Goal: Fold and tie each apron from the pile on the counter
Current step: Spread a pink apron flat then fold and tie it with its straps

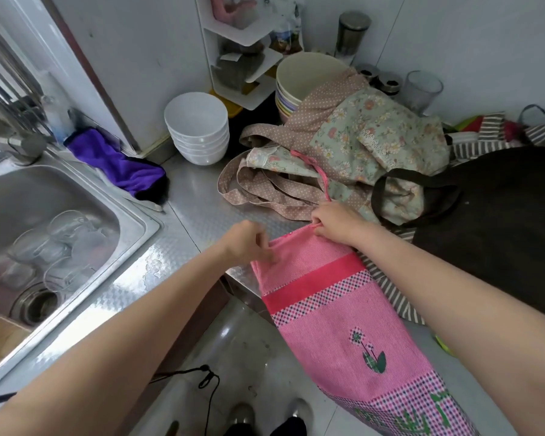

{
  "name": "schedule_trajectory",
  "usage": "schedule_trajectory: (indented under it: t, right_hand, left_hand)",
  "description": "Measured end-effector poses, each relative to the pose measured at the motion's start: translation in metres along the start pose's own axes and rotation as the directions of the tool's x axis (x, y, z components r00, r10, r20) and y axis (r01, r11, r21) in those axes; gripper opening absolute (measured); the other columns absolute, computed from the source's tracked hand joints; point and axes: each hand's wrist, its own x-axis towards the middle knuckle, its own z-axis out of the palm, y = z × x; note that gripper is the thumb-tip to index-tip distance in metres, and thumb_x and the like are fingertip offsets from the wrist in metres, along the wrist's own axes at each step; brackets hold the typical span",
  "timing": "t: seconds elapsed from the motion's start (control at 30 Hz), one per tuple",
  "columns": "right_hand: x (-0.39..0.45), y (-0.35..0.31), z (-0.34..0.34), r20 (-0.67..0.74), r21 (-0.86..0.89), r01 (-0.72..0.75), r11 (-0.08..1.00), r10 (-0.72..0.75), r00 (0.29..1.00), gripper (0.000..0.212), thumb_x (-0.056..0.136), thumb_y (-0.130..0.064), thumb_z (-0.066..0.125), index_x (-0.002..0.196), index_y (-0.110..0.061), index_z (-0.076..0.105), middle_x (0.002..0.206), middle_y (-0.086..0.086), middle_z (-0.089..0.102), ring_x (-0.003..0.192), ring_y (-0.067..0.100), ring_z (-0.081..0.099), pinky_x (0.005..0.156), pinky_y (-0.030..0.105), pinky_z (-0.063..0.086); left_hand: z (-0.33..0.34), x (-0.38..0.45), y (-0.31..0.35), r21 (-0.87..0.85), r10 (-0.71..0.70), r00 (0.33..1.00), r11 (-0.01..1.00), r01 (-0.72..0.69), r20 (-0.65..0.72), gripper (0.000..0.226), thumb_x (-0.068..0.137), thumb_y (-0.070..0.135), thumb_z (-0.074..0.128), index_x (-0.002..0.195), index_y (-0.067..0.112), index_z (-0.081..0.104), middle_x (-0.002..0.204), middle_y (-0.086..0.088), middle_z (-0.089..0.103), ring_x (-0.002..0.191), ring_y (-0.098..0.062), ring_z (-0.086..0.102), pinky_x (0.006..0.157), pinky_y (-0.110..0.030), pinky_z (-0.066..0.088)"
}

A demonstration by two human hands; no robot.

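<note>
A pink apron [334, 313] with a red band and flower patch hangs from the counter's front edge down toward the floor. My left hand [249, 242] pinches its top left corner. My right hand [334, 223] pinches the top right corner, where a pink strap [320, 174] runs back over the pile. The pile behind holds a floral and dotted apron [353, 143], a dark brown apron [491, 215] and a striped apron [390, 291] partly under the others.
A steel sink [54, 234] with glasses in it lies at the left, with a purple cloth [120, 165] at its rim. Stacked white bowls [197, 129], coloured bowls [302, 86], a white shelf [243, 48] and jars stand at the back.
</note>
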Motion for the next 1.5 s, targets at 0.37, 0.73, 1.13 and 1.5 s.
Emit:
schedule_trajectory:
  t: [0.37,0.73,1.13,1.5]
  right_hand:
    - [0.003,0.003,0.009,0.017,-0.024,-0.003,1.0,0.003,1.0,0.033,0.092,-0.017,0.05,0.065,-0.022,0.03,0.102,0.008,0.046,0.103,0.028,0.052,0.075,0.033,0.037]
    - [0.002,0.008,0.01,-0.001,0.112,-0.002,0.994,0.002,1.0,0.018,0.089,-0.019,0.056,0.092,-0.018,0.039,0.11,0.003,0.049,0.099,0.025,0.052,0.077,0.038,0.043]
    - [-0.059,0.013,0.027,-0.36,0.441,-0.137,0.887,0.315,0.878,0.038,0.088,-0.013,0.06,0.122,-0.01,0.044,0.127,0.005,0.038,0.09,0.019,0.057,0.079,0.029,0.049]
    - [-0.066,-0.012,0.034,0.115,0.937,-0.238,0.254,0.42,0.9,0.041,0.087,-0.01,0.059,0.127,-0.007,0.053,0.119,0.012,0.061,0.095,0.026,0.061,0.076,0.036,0.048]
  left_hand:
    - [-0.012,0.011,-0.005,0.084,-0.116,0.972,0.991,0.1,0.205,0.033,0.08,0.011,0.07,0.109,0.012,0.053,0.091,-0.001,0.059,0.086,-0.019,0.055,0.079,-0.029,0.045]
    - [-0.007,0.014,-0.013,0.107,-0.099,0.995,0.99,0.096,0.024,0.024,0.084,0.03,0.067,0.094,0.009,0.061,0.094,-0.006,0.063,0.079,-0.017,0.055,0.072,-0.028,0.046]
    - [0.017,0.031,0.015,0.392,0.015,0.998,0.92,0.007,-0.053,0.051,0.084,0.018,0.061,0.13,0.008,0.04,0.127,-0.014,0.043,0.115,-0.032,0.048,0.098,-0.039,0.043]
    - [0.008,0.015,0.03,0.296,0.025,0.996,0.954,-0.049,0.083,0.032,0.093,0.025,0.052,0.12,0.008,0.054,0.115,-0.01,0.061,0.107,-0.026,0.057,0.083,-0.026,0.042]
